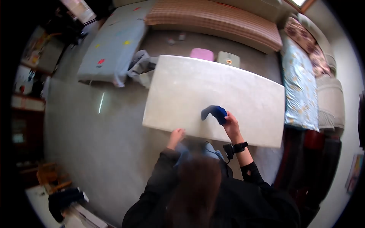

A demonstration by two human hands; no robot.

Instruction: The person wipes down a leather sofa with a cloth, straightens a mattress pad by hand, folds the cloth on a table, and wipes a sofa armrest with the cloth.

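Observation:
In the head view my right hand (230, 124) grips one end of a dark blue sock (217, 112), its fingers closed on the cloth. The sock bends over to the left above the white table (182, 87), and its free end is blurred. My left hand (177, 136) is at the table's near edge, its fingers curled in and nothing visible in them. A black device is strapped to my right wrist.
A pink stool (202, 54) and a pale green stool (228, 59) stand beyond the table. Further back is a checked sofa (213, 19). Grey cloth (141, 66) hangs at the left, beside a covered bed (110, 53). A blue-covered seat (300, 91) lies right.

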